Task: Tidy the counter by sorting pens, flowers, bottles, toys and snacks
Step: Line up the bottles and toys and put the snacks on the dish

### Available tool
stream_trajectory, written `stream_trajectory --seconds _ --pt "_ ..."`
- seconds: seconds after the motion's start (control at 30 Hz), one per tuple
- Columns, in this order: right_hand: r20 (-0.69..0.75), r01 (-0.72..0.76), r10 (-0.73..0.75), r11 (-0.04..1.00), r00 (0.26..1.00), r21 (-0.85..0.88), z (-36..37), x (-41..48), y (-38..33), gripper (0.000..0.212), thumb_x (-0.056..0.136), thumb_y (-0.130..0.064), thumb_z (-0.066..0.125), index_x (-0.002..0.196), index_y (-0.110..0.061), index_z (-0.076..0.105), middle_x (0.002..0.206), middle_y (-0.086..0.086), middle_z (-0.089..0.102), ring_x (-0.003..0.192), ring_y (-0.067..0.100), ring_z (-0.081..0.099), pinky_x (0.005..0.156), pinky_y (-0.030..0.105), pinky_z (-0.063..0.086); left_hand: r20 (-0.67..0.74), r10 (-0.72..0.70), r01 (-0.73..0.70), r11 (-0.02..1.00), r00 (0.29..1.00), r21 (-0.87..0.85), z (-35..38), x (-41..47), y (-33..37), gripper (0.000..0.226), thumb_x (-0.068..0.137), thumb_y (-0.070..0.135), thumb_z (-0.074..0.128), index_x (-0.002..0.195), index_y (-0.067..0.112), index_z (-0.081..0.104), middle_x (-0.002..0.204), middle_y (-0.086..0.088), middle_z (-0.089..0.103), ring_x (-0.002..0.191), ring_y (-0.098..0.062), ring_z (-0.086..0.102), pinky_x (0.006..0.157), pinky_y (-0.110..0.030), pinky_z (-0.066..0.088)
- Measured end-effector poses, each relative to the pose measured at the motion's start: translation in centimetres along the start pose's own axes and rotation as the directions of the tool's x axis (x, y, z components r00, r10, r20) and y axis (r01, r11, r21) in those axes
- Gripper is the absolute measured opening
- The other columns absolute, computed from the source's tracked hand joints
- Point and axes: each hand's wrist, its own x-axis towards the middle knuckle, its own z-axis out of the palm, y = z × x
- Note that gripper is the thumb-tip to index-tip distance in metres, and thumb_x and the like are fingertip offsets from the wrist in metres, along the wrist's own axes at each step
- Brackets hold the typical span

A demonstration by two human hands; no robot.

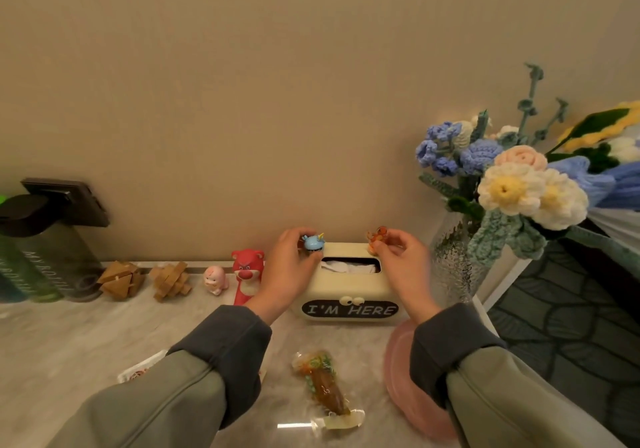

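Fingers [300, 236] of left hand [287, 262] clamped on small blue toy figurine [314, 241], right hand [403, 262] pinching small orange toy figurine [375, 238], both atop cream tissue box [346, 290] (toys seem nearly sorted). Remaining: clear-wrapped brown snack [325, 385] on tabletop [69, 337].

I am reading "I'M HERE" in pale capitals on the dark oval label [349, 310], which is sitting on the front of the cream tissue box [313, 292]. Over at the left of the counter [86, 337], I am making out "MY BOTTLE" running lengthwise in pale letters along the dark bottle [59, 260]. The green bottle [19, 274] beside it is showing similar lettering, but the frame edge is cutting it off and I am only getting part of what looks like "BOTTLE". The print on the snack packet [323, 383] nearest me is coming through too blurred to read.
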Motion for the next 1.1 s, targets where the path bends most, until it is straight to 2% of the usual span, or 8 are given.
stream_trajectory --seconds 0.17,0.27,0.37,0.47,0.6,0.97,1.1 --pt "-0.03 -0.003 0.004 1.0 1.0 0.028 0.1 0.2 0.0 0.021 0.083 -0.016 0.074 0.099 -0.028 0.065 0.083 -0.016 0.07 0.079 -0.004 0.068 0.076 0.021 0.055 0.02 0.002 -0.001 1.0 1.0 -0.03 0.1 0.3 0.3 0.033 0.079 0.018 0.074 0.107 0.03 0.062 0.108 0.008 0.059 0.101 -0.01 0.056 0.087 -0.028 0.046" --pt "-0.032 -0.005 0.007 0.999 0.999 0.054 0.1 0.2 0.0 0.024 0.082 -0.013 0.074 0.097 -0.029 0.063 0.09 -0.011 0.072 0.083 0.003 0.07 0.078 0.024 0.055 0.037 -0.001 0.002 0.999 0.999 -0.044 0.4 0.6 0.4 0.034 0.078 0.018 0.075 0.109 0.029 0.064 0.11 0.006 0.062 0.104 -0.013 0.057 0.092 -0.038 0.048" --pt "-0.027 -0.008 0.011 0.997 1.0 0.08 0.2 0.2 0.2 0.026 0.081 -0.012 0.075 0.095 -0.031 0.063 0.096 -0.006 0.073 0.086 0.004 0.07 0.081 0.027 0.056 0.043 0.006 -0.004 0.999 0.999 -0.041 0.9 0.7 0.4 0.035 0.077 0.02 0.076 0.108 0.03 0.064 0.11 0.008 0.063 0.105 -0.014 0.056 0.092 -0.043 0.048" --pt "-0.011 -0.018 0.019 0.993 1.0 0.113 0.2 0.2 0.4 0.029 0.08 -0.013 0.076 0.103 -0.025 0.063 0.102 -0.004 0.072 0.092 0.007 0.069 0.086 0.032 0.057 0.034 0.018 -0.018 1.0 0.999 -0.026 1.3 0.9 0.4 0.04 0.076 0.021 0.077 0.112 0.031 0.063 0.111 0.009 0.063 0.106 -0.014 0.056 0.093 -0.043 0.048" --pt "0.014 0.001 -0.003 0.988 1.0 0.156 0.0 0.0 0.5 0.039 0.078 -0.011 0.077 0.11 -0.025 0.06 0.108 -0.007 0.067 0.1 0.006 0.066 0.091 0.03 0.054 0.003 0.031 -0.03 0.999 1.0 -0.012 1.6 0.7 0.4 0.049 0.075 0.024 0.077 0.118 0.036 0.059 0.111 0.012 0.062 0.107 -0.012 0.055 0.093 -0.041 0.048" --pt "0.019 0.048 -0.049 0.997 0.999 0.061 0.1 -1.6 0.6 0.068 0.074 -0.008 0.075 0.134 -0.023 0.047 0.134 -0.006 0.053 0.124 0.007 0.05 0.108 0.028 0.039 -0.032 0.04 -0.041 0.999 0.999 -0.012 2.0 0.2 0.4 0.054 0.072 0.024 0.079 0.121 0.034 0.057 0.11 0.012 0.061 0.108 -0.012 0.056 0.094 -0.042 0.047" --pt "0.022 0.039 -0.04 0.998 0.999 0.044 0.0 -3.3 0.5 0.078 0.073 -0.015 0.075 0.139 -0.033 0.038 0.135 -0.019 0.043 0.124 0.0 0.04 0.104 0.022 0.032 -0.045 0.037 -0.039 0.999 0.998 -0.037 1.7 -0.3 0.8 0.063 0.073 0.022 0.08 0.128 0.029 0.052 0.114 0.011 0.057 0.112 -0.013 0.053 0.096 -0.033 0.044"
